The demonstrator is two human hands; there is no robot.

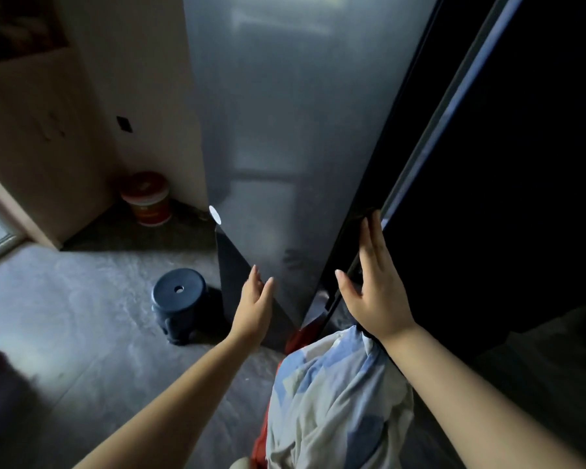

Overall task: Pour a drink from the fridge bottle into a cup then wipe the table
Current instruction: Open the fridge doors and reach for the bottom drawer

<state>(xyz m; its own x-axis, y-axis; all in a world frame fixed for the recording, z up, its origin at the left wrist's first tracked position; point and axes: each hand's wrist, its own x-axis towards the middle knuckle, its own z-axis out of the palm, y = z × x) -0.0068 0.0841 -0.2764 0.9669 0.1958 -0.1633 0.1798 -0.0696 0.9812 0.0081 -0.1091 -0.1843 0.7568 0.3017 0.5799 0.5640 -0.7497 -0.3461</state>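
Observation:
A tall grey fridge (285, 130) stands in front of me, with its dark door (487, 198) on the right. My right hand (372, 286) lies flat with straight fingers along the edge of that dark door, fingertips pointing up. My left hand (254, 299) is held open with straight fingers just in front of the grey fridge panel, near its lower corner. Whether it touches the panel is unclear. No bottle or cup is in view.
A dark blue plastic stool (180, 302) stands on the grey floor left of the fridge. A red and white bucket (148, 198) sits in the corner by the beige wall. My patterned blue and white clothing (335, 394) fills the lower middle.

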